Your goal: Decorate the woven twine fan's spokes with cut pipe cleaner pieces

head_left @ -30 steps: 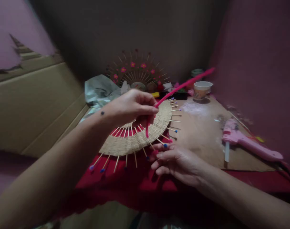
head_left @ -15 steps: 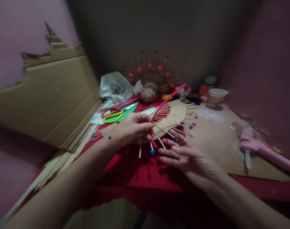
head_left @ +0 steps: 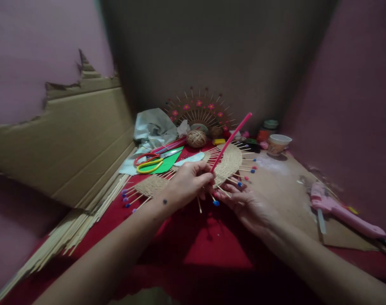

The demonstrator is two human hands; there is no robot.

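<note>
A pink pipe cleaner slants up to the right out of my left hand, pinched between thumb and fingers. Its lower end reaches the closed fingertips of my right hand, at the front rim of a fan-shaped piece. That piece has a woven twine band on thin sticks, with blue, pink and purple balls on several stick tips. One blue ball hangs just below my fingers. My left hand covers the middle of the band.
Scissors lie on green paper at the left, with a twine ball behind. Bundled sticks line the left edge under leaning cardboard. A pink glue gun and a paper cup stand at the right. A finished-looking fan leans at the back.
My right hand has moved in from open, spread fingers to close at the pipe cleaner's lower end. My left hand keeps its pinch. The whole view has shifted slightly.
</note>
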